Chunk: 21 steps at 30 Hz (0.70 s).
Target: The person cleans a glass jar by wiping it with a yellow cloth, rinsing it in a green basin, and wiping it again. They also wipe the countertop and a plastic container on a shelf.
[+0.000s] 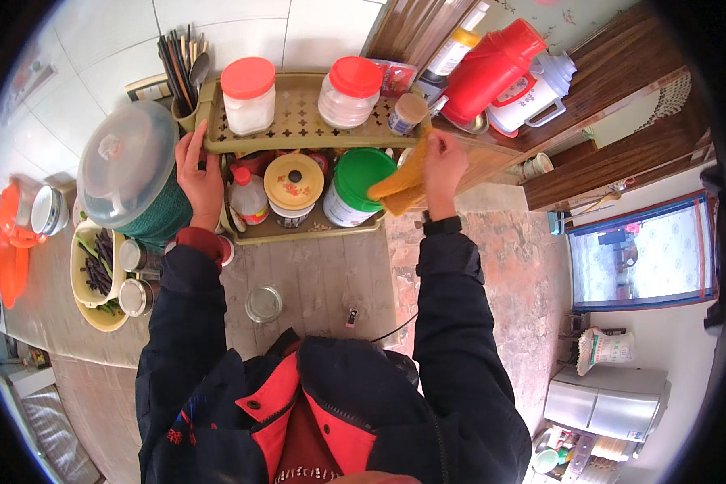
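Observation:
My right hand (446,166) grips a yellow-orange cloth (402,178) at the right end of a two-tier plastic rack (314,143). The cloth hangs beside a green-lidded tub (361,181) on the lower tier. My left hand (199,175) rests at the rack's left end, fingers spread against its corner post. On the upper tier stand two clear jars with red lids (248,97) and a small jar (406,115). The lower tier also holds a lidded yellow enamel pot (293,184) and a bottle with a red cap (248,196).
An empty glass (264,304) stands on the counter before me. Left are a large covered green container (133,169), a basket of dark beans (97,266) and lidded glass jars (137,296). A utensil holder (186,114) adjoins the rack; a red thermos (490,69) stands right.

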Each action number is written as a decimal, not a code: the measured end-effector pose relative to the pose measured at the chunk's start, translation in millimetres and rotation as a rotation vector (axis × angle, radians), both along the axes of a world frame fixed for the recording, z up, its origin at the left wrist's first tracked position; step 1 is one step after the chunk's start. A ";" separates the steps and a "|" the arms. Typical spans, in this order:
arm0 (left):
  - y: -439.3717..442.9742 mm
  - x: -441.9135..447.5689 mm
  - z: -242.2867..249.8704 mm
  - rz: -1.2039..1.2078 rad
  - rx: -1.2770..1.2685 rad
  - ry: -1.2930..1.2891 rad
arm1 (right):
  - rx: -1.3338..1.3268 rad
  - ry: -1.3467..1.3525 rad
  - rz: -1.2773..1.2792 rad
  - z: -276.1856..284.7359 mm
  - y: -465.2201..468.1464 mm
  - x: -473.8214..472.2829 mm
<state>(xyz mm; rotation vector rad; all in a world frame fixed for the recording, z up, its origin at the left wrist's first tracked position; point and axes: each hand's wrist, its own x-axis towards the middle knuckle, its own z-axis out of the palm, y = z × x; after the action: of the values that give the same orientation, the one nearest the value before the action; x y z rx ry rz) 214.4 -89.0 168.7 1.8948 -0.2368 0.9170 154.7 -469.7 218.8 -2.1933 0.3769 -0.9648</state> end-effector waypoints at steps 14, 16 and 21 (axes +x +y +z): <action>-4.3 0.4 -2.5 0.035 -0.004 -0.038 | -0.261 -0.052 0.179 -2.9 -16.1 4.7; -4.3 0.6 -2.1 0.030 -0.005 -0.059 | -0.267 -0.069 0.183 1.7 -20.3 8.5; -4.2 -0.5 -1.6 -0.005 -0.067 0.010 | -0.344 -0.063 0.175 9.9 -37.3 45.8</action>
<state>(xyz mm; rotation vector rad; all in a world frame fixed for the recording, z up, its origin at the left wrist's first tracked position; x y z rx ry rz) 213.9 -93.1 167.1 1.8356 -0.2023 0.9012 200.6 -507.0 228.7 -2.4452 -0.0148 -1.0597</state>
